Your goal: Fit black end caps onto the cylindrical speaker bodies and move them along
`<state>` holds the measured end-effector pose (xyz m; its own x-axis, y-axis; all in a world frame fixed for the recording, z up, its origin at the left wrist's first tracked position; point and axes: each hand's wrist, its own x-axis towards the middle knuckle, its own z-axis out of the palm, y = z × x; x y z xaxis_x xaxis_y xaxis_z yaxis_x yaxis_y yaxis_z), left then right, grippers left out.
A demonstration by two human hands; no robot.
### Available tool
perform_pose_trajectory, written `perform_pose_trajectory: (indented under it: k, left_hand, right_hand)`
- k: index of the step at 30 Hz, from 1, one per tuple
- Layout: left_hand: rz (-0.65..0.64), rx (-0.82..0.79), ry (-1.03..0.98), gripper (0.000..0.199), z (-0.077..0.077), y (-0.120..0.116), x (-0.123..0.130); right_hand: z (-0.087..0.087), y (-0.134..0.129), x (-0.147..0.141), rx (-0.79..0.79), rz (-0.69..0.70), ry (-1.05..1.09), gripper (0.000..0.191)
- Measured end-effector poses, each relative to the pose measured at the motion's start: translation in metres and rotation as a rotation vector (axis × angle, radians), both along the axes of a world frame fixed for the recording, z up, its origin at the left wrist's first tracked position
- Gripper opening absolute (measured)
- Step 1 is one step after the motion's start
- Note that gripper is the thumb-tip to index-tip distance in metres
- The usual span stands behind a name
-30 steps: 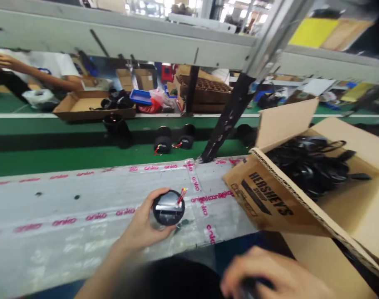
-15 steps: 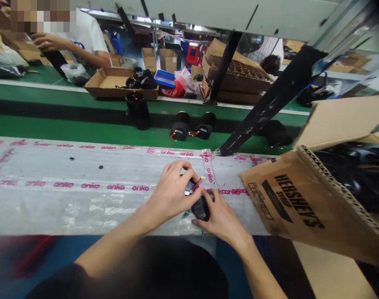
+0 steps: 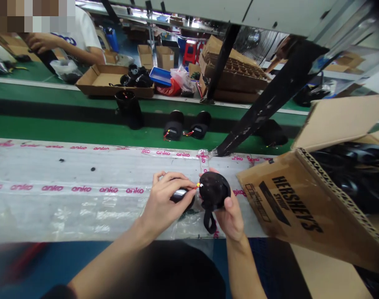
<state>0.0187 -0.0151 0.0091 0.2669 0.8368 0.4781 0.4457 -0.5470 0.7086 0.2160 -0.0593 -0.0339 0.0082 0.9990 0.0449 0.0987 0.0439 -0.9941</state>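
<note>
Beneath our work lies the long, pale surface (image 3: 124, 207), wrapped in clear plastic and banded with pink-lettered tape; its wrapping looks slick, so a round part set down carelessly could slide or roll. To our right, the tall brown cardboard box (image 3: 264, 199) marked HERSHEY'S stands open, full of black parts. Its near side sits close to our right arm, and an elbow swung wide could knock it.

Our right hand (image 3: 235, 218) is closed around a black round housing (image 3: 215, 189), held just above the surface with its domed face towards us. The thumb bears on the rim near its lower edge, so a loose hold there could let the housing twist or drop. Our left hand (image 3: 164, 199) hovers beside it, finger and thumb pinched together at the wires. Below those fingers, partly hidden, is a glossy black round part (image 3: 179, 194); whether the palm touches it, we cannot tell. A brush of the hand could tip or scuff its shiny face.

From the housing hangs a black looped strap (image 3: 210, 224), which could snag on our fingers or get trapped under the rim.

Smallest are the thin red wires (image 3: 195, 187) and the yellow connector (image 3: 198, 185), between the two round parts. Drawing these apart could strain the joints, and poor alignment at such a tiny plug could bend its contacts.
</note>
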Motion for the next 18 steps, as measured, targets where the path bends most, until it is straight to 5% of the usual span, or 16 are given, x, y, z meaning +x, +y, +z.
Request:
perform_pose_trajectory:
  k: [9,18]
  left_hand:
    - [-0.078,0.086,-0.04,0.006,-0.002,0.005,0.0]
    - [-0.09,0.023,-0.082,0.011,0.001,0.006,0.0]
  right_hand:
    - [0.024,-0.003,0.01,0.198,0.039,-0.103,0.079]
    - [0.019,-0.006,0.005,0.283,0.0,-0.054,0.076]
